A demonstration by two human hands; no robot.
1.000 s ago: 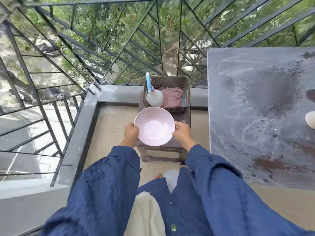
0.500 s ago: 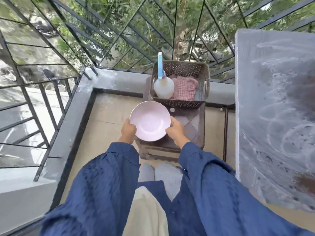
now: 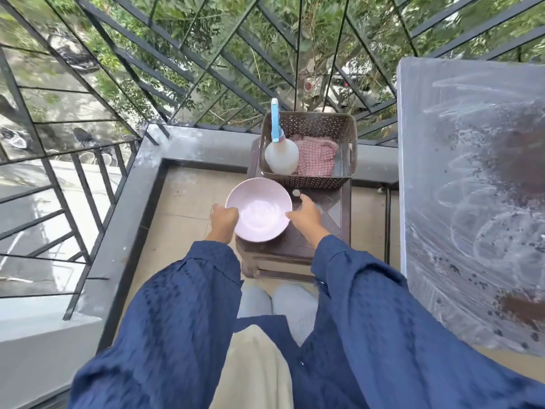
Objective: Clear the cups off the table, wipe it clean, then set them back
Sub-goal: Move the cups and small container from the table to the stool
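A pale pink bowl [image 3: 259,211] sits on the front left part of a low brown stool [image 3: 324,219], overhanging its left edge. My left hand [image 3: 224,218] grips the bowl's left rim with curled fingers. At the right rim, my right hand [image 3: 303,214] has its fingers stretched out and only the thumb touches the bowl. The grey table [image 3: 472,202] on the right is smeared with white streaks and dark specks. No cups show on the part of it in view.
A brown perforated basket [image 3: 309,181] at the back of the stool holds a white spray bottle [image 3: 281,156] with a blue trigger and a pink checked cloth [image 3: 317,156]. A small round disc [image 3: 295,192] lies beside the bowl. Black railings [image 3: 177,69] and a grey ledge [image 3: 132,208] border the balcony.
The bowl has moved down and left onto the stool. My right hand's fingers have loosened from the rim, while the left hand keeps its grip. The view has shifted left.
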